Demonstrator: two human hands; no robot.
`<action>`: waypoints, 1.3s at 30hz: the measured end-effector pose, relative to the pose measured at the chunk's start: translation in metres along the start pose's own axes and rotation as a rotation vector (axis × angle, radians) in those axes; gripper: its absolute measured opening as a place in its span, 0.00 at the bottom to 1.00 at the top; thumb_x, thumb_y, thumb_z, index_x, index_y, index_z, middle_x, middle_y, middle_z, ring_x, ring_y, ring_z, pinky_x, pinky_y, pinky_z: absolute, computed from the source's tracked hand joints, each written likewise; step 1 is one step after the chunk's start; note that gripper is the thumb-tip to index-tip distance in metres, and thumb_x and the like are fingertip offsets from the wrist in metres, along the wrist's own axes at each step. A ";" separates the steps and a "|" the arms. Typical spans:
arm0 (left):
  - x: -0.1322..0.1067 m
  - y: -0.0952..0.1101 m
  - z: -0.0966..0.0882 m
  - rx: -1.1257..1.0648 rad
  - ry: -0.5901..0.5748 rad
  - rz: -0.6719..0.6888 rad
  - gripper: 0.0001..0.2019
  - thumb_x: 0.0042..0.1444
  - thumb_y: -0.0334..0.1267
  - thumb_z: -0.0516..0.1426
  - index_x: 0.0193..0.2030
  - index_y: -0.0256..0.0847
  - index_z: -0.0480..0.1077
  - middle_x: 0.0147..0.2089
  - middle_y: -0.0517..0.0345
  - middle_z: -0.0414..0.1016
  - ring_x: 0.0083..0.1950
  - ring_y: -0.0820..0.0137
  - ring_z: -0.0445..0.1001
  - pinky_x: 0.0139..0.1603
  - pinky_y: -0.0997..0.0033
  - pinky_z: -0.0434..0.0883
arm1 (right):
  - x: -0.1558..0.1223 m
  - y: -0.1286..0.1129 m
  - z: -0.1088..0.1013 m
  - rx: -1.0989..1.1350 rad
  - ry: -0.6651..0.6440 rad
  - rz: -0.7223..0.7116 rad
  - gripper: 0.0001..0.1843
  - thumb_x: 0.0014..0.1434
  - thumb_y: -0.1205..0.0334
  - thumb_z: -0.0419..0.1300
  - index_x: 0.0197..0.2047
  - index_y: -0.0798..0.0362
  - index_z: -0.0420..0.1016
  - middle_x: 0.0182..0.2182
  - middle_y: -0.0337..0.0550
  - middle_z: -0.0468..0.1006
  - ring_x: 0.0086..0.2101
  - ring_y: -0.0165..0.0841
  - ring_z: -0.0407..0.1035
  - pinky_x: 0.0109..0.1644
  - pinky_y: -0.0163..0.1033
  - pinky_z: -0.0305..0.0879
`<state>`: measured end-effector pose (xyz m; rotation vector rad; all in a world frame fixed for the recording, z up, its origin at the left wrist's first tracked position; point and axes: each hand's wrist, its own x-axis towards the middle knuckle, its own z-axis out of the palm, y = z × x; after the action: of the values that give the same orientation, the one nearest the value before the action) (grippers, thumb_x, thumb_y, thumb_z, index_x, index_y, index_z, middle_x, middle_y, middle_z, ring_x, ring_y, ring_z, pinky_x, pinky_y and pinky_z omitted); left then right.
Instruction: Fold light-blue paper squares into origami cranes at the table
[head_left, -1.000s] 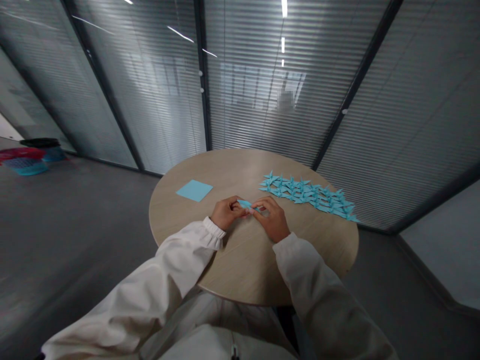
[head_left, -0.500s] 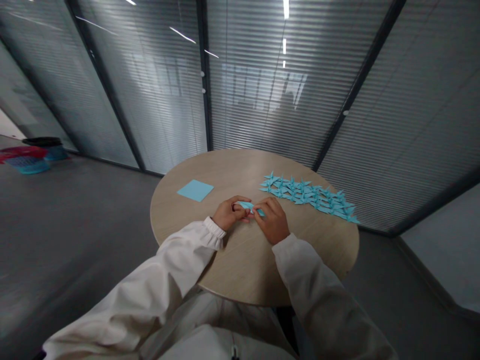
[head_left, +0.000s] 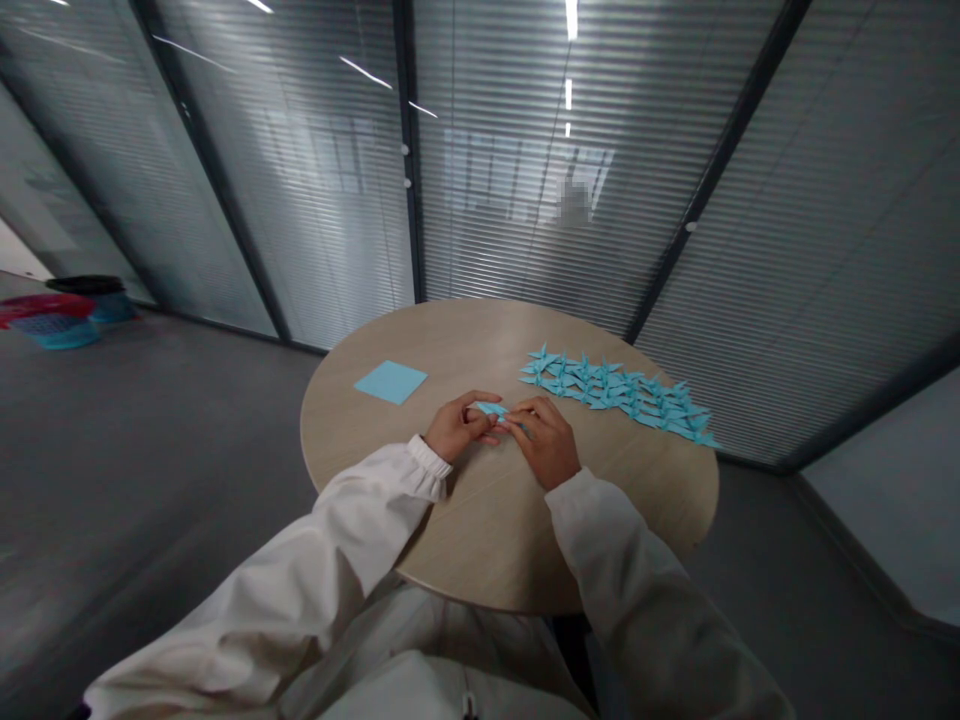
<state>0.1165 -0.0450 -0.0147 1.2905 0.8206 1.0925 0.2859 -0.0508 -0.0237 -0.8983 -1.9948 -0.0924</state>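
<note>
Between my hands is a small folded piece of blue paper [head_left: 490, 409], held just above the middle of the round table; the fingers cover much of it. My left hand [head_left: 459, 424] pinches its left part between thumb and fingers. From the other side, the fingertips of my right hand [head_left: 545, 436] are closed on its right end. Rows of folded blue paper cranes [head_left: 607, 382] stand on the table to the right of and beyond my right hand. A flat square stack or sheet of blue paper [head_left: 391, 381] lies to the left, beyond my left hand.
The round wooden table [head_left: 495, 545] has its near edge close to my lap. Behind it stands a glass partition with blinds [head_left: 517, 250]. A blue basket with a red rim [head_left: 56, 325] and a dark-topped bin [head_left: 101, 298] are on the floor at far left.
My right fingers have shifted slightly and now cover more of the folded paper's right end. My left hand stays nearly where it was; the cranes and the square paper have not moved.
</note>
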 end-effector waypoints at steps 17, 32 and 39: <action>0.000 -0.001 0.003 0.021 -0.005 0.007 0.26 0.40 0.31 0.62 0.48 0.33 0.64 0.24 0.62 0.74 0.31 0.70 0.76 0.32 0.71 0.75 | 0.000 -0.002 0.000 -0.031 -0.013 0.009 0.07 0.57 0.67 0.53 0.35 0.52 0.72 0.34 0.45 0.70 0.38 0.34 0.66 0.44 0.40 0.64; 0.002 -0.005 0.000 0.029 0.026 0.009 0.24 0.39 0.31 0.61 0.46 0.32 0.65 0.24 0.62 0.74 0.30 0.70 0.76 0.32 0.71 0.75 | 0.001 -0.005 0.000 -0.070 -0.100 -0.038 0.05 0.57 0.67 0.53 0.37 0.55 0.69 0.35 0.48 0.71 0.39 0.35 0.65 0.44 0.40 0.64; 0.002 -0.005 0.001 0.078 0.031 0.042 0.19 0.41 0.35 0.61 0.42 0.33 0.66 0.25 0.59 0.75 0.35 0.66 0.77 0.33 0.69 0.75 | 0.000 0.001 0.004 0.094 -0.030 0.062 0.07 0.57 0.68 0.53 0.35 0.53 0.71 0.35 0.45 0.71 0.39 0.34 0.66 0.45 0.40 0.64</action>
<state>0.1188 -0.0430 -0.0191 1.3646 0.8698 1.1255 0.2834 -0.0487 -0.0259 -0.9045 -1.9806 0.0495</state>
